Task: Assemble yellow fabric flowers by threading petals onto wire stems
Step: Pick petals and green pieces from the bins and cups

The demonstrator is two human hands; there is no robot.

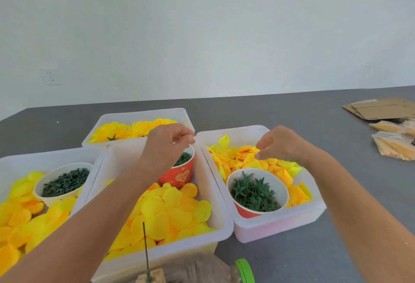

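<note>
My left hand (167, 145) hovers over a red paper cup (179, 176) of dark green pieces in the middle bin (221, 222), fingertips pinched on something too small to identify. Loose yellow petals (170, 211) fill that bin. My right hand (280, 145) hangs with loosely curled fingers just above the yellow petals (238, 159) in the right bin (276, 222), holding nothing visible. A cup of green star-shaped calyxes (256, 193) stands in that bin. A green wire stem (145, 249) stands upright in a tan block (157, 275) at the near edge.
A back bin (143, 114) holds finished yellow flowers. The left bin (13, 159) has petals and a white cup of dark green pieces (64, 181). A bottle with a green cap (244, 270) lies near me. Flat cardboard (381, 108) and bagged yellow material (395, 145) sit far right on the grey table.
</note>
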